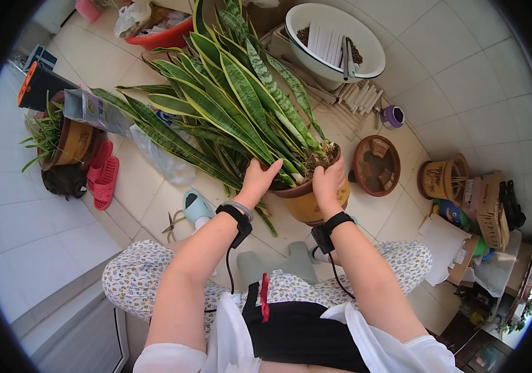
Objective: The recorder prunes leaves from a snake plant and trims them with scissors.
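Observation:
A brown and yellow plant pot [311,205] with dark soil stands on the floor before me, slightly tilted. Long yellow-edged snake plant leaves [228,98] lean out of it to the upper left. On the pot's right rim rests my right hand [329,182], thumb inside over the soil, fingers outside. My left hand [260,179] is at the pot's left side among the leaf bases, thumb and fingers spread; whether its hidden fingers grip leaves or rim I cannot tell. More leaves lie under it. Scissors [171,225] lie on the tiles to the left.
A brown saucer [376,166] lies right of the pot. Behind are a white enamel basin [373,46] and a red basin [163,38]. Pink slippers [103,175], a potted spider plant [73,140] and a plastic bag [163,154] are left. An empty-looking pot [438,179] and cardboard [489,210] stand right.

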`<state>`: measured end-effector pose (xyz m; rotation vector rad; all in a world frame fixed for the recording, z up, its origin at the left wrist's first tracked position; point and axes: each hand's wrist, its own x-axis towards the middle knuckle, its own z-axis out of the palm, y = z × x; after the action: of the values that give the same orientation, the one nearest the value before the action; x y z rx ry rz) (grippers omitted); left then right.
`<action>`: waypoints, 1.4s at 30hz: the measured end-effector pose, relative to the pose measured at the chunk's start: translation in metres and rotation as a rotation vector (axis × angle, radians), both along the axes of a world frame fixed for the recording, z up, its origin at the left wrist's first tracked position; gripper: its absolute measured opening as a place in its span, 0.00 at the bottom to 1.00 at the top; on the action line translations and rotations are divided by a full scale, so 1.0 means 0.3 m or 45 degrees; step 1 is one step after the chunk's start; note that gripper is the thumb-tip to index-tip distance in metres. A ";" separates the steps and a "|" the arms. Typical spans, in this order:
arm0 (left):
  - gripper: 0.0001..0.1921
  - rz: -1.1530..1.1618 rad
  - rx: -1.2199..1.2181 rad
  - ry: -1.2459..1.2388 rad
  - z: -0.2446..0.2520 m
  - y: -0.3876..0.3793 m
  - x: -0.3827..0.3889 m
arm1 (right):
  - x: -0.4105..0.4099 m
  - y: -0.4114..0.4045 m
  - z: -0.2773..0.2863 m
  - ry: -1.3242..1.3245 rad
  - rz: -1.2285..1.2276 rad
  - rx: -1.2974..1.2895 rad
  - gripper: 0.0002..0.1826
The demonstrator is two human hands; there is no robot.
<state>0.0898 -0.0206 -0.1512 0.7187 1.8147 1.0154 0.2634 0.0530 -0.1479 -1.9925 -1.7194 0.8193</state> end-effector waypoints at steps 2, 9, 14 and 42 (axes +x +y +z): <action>0.28 0.358 -0.020 -0.431 -0.046 0.044 0.015 | -0.015 -0.009 0.000 0.000 0.015 0.004 0.42; 0.22 0.638 -0.086 -0.554 -0.006 0.102 0.101 | 0.005 -0.011 -0.020 0.002 0.003 0.065 0.43; 0.23 0.583 -0.045 -0.466 -0.022 0.113 0.079 | -0.001 -0.019 -0.011 -0.006 0.015 0.056 0.43; 0.25 0.972 0.135 -0.747 -0.013 0.150 0.097 | -0.064 0.073 -0.032 0.013 -0.399 0.084 0.27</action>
<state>0.1189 0.0243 -0.1551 -0.2605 1.5099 1.6123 0.2442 0.0747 -0.1575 -2.1338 -1.3605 0.6542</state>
